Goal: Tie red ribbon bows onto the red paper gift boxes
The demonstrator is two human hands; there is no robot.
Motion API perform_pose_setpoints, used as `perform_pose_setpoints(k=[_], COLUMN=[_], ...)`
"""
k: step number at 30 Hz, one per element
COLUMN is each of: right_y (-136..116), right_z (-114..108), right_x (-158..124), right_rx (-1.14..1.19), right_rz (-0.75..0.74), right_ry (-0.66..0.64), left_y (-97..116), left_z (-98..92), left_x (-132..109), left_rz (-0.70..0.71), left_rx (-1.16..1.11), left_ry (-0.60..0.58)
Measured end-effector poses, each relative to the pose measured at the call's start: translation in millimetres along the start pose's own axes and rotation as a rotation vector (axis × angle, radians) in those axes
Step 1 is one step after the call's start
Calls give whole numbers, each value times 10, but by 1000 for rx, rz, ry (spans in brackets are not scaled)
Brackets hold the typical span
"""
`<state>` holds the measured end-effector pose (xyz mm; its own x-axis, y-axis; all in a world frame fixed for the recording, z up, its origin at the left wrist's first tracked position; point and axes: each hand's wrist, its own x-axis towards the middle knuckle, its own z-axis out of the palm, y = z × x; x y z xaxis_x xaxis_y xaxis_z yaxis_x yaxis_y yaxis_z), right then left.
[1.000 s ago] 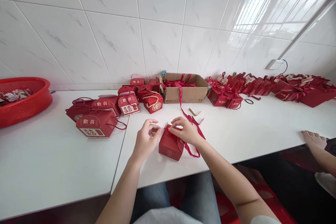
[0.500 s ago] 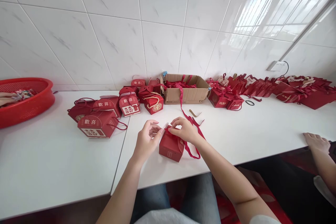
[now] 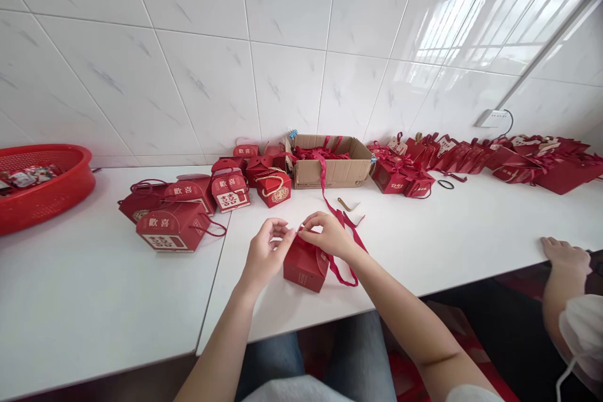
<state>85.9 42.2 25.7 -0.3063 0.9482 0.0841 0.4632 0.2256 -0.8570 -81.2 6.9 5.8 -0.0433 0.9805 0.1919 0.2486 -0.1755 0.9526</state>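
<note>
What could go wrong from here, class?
The ribbon loops beside the red gift box, close to the right forearm, so it might snag. It also runs from the cardboard carton, so a tug could drag more out. The left hand and right hand crowd the box's top, so pressing might crease it.

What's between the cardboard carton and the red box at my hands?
In the head view, a red ribbon crosses the white tabletop there, with small curved pieces beside it.

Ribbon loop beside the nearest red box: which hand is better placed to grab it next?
Likely the right hand: the ribbon loop lies on its side of the red box; the left hand is opposite. Both are at the box's top.
</note>
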Motion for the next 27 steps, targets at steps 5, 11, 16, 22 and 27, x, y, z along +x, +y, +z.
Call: perform_pose_setpoints(k=[5, 11, 16, 22, 27], right_y=[69, 104, 260, 758, 937], right_z=[26, -83, -344, 74, 348], right_x=[15, -94, -631, -1154, -971], right_rx=[-15, 68, 466, 949, 1520], right_rz=[-11, -41, 68, 406, 559], right_ry=[2, 115, 3, -223, -33], left_y=[10, 59, 222, 497, 719], left_z=[40, 3, -153, -293, -337], left_x=[79, 157, 252, 371, 392], left_rz=[-71, -83, -80, -18, 32], left_rx=[31, -67, -324, -452, -457], left_ry=[-133, -210, -211, -257, -315])
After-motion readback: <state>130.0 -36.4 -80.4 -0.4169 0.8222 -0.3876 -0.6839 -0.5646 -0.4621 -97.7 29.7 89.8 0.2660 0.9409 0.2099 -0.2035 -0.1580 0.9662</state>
